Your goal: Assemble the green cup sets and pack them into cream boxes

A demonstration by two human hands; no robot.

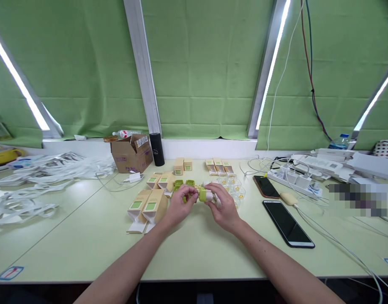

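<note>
green-and-white container [206,195] sideways, green end left, left hand [180,205] with fingers together, right hand's [225,207] clamped on it

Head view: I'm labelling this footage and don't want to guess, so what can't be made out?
- Full shape of the green-and-white piece: head view, fingers of the right hand partly cover it.
- Inside of the open cardboard box: head view, its walls and flaps hide it.
- Small print on the tan boxes: head view, too small.
- Dark item at far right: head view, pixelated.
</note>
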